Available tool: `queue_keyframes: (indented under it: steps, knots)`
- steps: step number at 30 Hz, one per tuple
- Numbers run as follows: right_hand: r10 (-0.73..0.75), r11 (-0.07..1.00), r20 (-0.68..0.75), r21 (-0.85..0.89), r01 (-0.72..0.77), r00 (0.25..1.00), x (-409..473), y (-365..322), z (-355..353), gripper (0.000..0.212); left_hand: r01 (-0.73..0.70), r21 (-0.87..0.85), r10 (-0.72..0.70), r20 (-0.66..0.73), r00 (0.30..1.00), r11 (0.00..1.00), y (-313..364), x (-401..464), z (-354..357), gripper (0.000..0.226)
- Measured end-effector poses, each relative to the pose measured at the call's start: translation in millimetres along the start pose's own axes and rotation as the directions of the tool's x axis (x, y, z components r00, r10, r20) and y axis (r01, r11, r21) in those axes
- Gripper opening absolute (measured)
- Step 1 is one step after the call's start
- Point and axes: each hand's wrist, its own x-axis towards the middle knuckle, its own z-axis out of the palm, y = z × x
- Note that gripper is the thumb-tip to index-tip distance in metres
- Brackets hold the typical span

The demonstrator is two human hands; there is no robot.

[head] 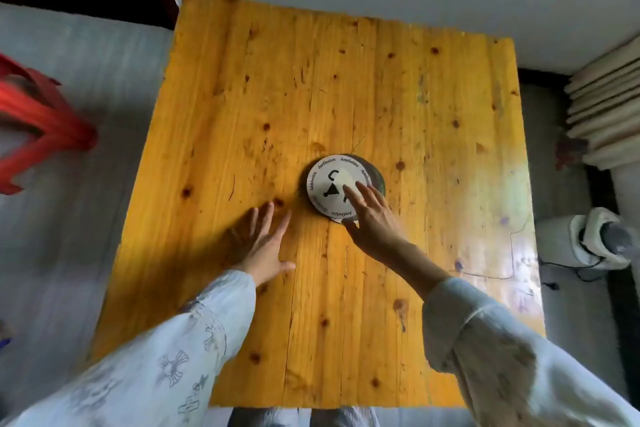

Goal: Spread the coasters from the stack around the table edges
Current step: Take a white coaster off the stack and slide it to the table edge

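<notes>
A stack of round coasters [329, 180] lies near the middle of the yellow wooden table [346, 87]. The top coaster is white with black lettering around its rim and a black triangle; darker coasters peek out from under it on the right. My right hand [372, 218] rests on the stack's near right side, fingers spread over the top coaster and thumb at its near edge. My left hand [263, 246] lies flat on the wood to the left of the stack, fingers apart, holding nothing.
A red plastic stool [38, 125] stands on the floor to the left. A white wall runs along the table's far edge. On the right are a ribbed white radiator [609, 114] and a white appliance with a cable [585, 239].
</notes>
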Motion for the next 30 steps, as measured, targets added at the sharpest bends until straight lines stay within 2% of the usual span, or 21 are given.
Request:
queue_keyframes:
  steps: [3, 6, 12, 16, 20, 22, 24, 30]
  knots:
    - [-0.072, 0.985, 0.007, -0.16, 0.072, 0.997, 20, 2, 8, 0.073, 0.024, 0.153, -0.014, -0.063, 0.998, 0.988, -5, 1, 11, 0.11]
    - [-0.096, 0.969, 0.05, -0.223, 0.105, 0.994, 28, 5, 17, 0.073, 0.023, 0.146, -0.011, -0.078, 0.997, 0.989, -7, 2, 19, 0.112]
    - [-0.153, 0.942, 0.014, -0.299, 0.15, 0.988, 29, 12, 24, 0.058, 0.046, 0.164, -0.034, -0.08, 0.996, 0.985, -3, 4, 19, 0.113]
    - [-0.204, 0.95, -0.027, -0.245, 0.192, 0.979, 21, 14, 19, 0.046, 0.039, 0.163, -0.029, -0.06, 0.998, 0.986, -4, 6, 15, 0.113]
    - [-0.222, 0.961, -0.074, -0.182, 0.206, 0.972, -2, 16, 17, 0.043, 0.047, 0.165, -0.04, -0.047, 0.998, 0.985, -3, 5, 15, 0.113]
    - [-0.233, 0.959, -0.054, -0.181, 0.22, 0.971, -24, 15, 24, 0.044, 0.048, 0.163, -0.039, -0.059, 0.997, 0.985, -3, 5, 15, 0.112]
    - [-0.254, 0.952, -0.018, -0.184, 0.247, 0.967, -48, 13, 33, 0.044, 0.042, 0.148, -0.03, -0.082, 0.996, 0.988, -2, 3, 14, 0.106]
    - [-0.242, 0.955, 0.082, -0.156, 0.253, 0.967, -103, 10, 64, 0.044, 0.021, -0.066, -0.029, -0.133, 0.991, 0.998, 4, -21, 23, 0.065]
